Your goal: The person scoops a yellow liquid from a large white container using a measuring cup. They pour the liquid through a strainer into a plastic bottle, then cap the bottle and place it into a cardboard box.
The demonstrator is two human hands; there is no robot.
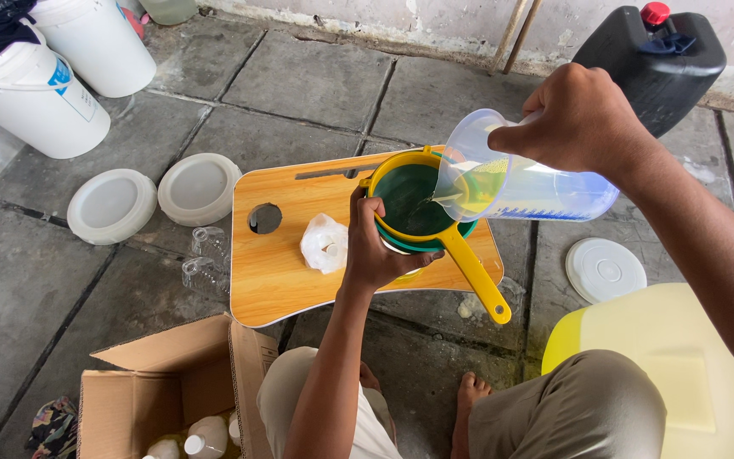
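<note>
Knees in pale trousers and a bare foot (469, 399) fill the bottom of the view, with the person seated on the stone floor (316, 85) before a low wooden tabletop (282, 255). Rising from between the knees, the left hand (375, 246) has its grip closed around the rim of a yellow strainer (414, 204) with a green mesh bowl, steadying it over a container that is mostly hidden beneath. The strainer's long yellow handle (479, 280) runs down and to the right, towards the person, its end past the tabletop edge. Just above and to the right, the right hand (575, 119) is clenched on a clear measuring jug (520, 183), tipped so that its spout hangs over the mesh and a thin stream of yellowish liquid runs into it; the jug's long axis lies nearly level, pointing left. Blue printed markings band the jug's lower side. On the tabletop just left of the strainer lies a crumpled clear plastic bag (324, 242). A black jerrycan (652, 64) with a red cap stands at the far right, white buckets (36, 93) at the far left, one bearing a blue-and-white label. White round lids (112, 204) lie on the floor, and an open cardboard box (172, 391) holding white bottles sits near left.
</note>
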